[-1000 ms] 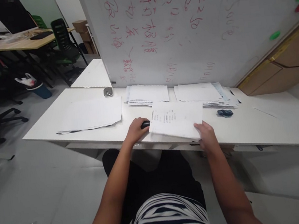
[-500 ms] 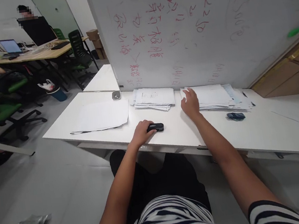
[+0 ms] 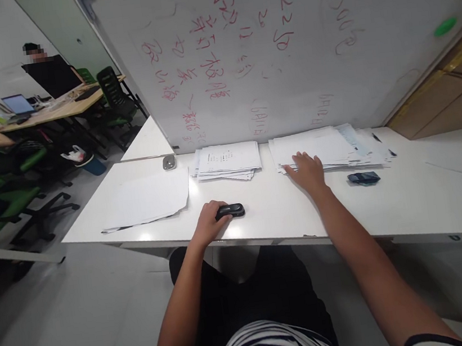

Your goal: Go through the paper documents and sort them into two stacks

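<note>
My left hand (image 3: 209, 223) is closed around the back end of a black stapler (image 3: 234, 210) lying on the white desk (image 3: 270, 213). Over the near edge of the right-hand stack of papers (image 3: 317, 147), my right hand (image 3: 308, 173) rests with its fingers spread and nothing gripped. A second stack of printed sheets (image 3: 229, 159) lies left of it, below the whiteboard. Farther left is a flat pile of blank-looking paper (image 3: 145, 198). A small dark blue packet (image 3: 363, 179) sits to the right of my right hand.
A whiteboard (image 3: 244, 80) with red writing stands along the desk's back. Cardboard boxes (image 3: 443, 102) fill the right corner. A small grey object (image 3: 169, 162) lies at the back left. Two people sit at another desk (image 3: 64, 107) beyond a blue bin (image 3: 93, 164).
My right hand has come down onto the right-hand stack's near edge, its fingers now flatter. The view has shifted a little; my left hand keeps its hold on the stapler.
</note>
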### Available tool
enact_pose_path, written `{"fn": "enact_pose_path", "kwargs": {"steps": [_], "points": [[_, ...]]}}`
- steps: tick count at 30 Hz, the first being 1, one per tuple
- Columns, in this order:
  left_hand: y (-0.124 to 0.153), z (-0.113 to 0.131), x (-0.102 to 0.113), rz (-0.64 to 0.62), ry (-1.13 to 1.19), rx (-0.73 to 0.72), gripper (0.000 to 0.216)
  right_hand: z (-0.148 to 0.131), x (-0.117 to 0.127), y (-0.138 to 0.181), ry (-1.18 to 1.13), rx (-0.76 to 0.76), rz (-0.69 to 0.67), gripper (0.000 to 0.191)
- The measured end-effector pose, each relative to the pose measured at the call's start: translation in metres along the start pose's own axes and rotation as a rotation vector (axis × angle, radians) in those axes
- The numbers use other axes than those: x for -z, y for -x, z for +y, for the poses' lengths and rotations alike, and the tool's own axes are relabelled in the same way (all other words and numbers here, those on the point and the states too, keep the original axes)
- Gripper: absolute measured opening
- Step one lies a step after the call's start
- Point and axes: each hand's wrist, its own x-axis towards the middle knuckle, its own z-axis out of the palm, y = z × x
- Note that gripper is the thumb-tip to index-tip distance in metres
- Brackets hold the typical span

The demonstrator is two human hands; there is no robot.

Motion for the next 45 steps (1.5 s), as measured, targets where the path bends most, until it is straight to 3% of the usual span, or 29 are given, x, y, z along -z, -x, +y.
{"fn": "enact_pose_path", "kwargs": {"steps": [17,27,31,34,38,42,45], "points": [[-0.002,0.0,0.0,-0.01,0.019,0.02,0.029,-0.006,0.004,0.004,-0.083,-0.031,0.035,0.04],[-0.002,0.001,0.0,-0.005,0.042,0.021,0.027,-0.009,-0.001,0.003,-0.103,0.033,0.089,0.038],[-0.001,0.001,-0.001,-0.001,0.041,0.012,0.028,-0.01,0.004,0.0,-0.101,0.026,0.165,0.035],[-0.001,0.0,-0.005,0.045,0.014,0.018,0.027,-0.011,0.019,0.002,-0.14,0.007,0.309,0.039],[-0.006,0.0,-0.017,0.155,-0.106,0.06,0.026,-0.032,0.05,0.032,-0.197,0.022,0.428,0.041],[-0.009,0.007,-0.027,0.292,-0.264,0.127,0.033,-0.071,0.076,0.102,-0.3,0.212,0.275,0.028],[0.004,0.022,-0.033,0.437,-0.337,0.092,0.04,-0.093,0.084,0.162,-0.422,0.367,0.164,0.023]]}}
